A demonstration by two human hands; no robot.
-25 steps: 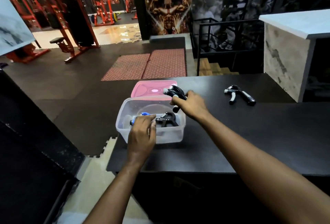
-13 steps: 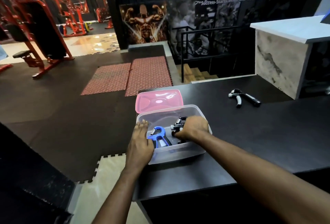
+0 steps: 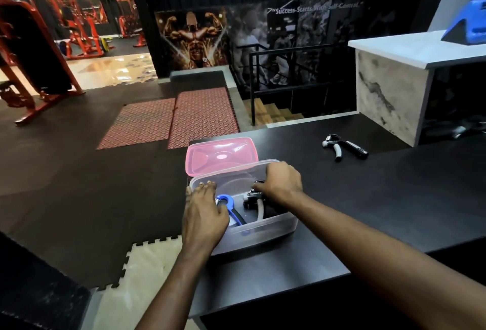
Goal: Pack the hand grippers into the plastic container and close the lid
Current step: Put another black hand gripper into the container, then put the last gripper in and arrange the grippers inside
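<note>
A clear plastic container [image 3: 265, 228] stands near the left end of the black table [image 3: 381, 211]. Its pink lid [image 3: 221, 157] lies just behind it. Inside, a blue hand gripper [image 3: 232, 207] lies at the left and a black and grey hand gripper [image 3: 253, 198] at the right. My left hand [image 3: 203, 215] rests flat over the container's left rim, thumb beside the blue gripper. My right hand [image 3: 281, 184] reaches into the container, fingers curled on the black gripper and hiding most of it. A third, black hand gripper [image 3: 344, 147] lies on the table at the far right.
A white marble-patterned counter [image 3: 394, 90] rises at the table's far right, with a blue object [image 3: 470, 27] on top. The table's left edge drops to the floor mats right beside the container. Red gym machines stand far left.
My right hand brought the black gripper down from above the lid into the container. My left hand let go of the blue gripper and now lies on the rim. The view shifted left.
</note>
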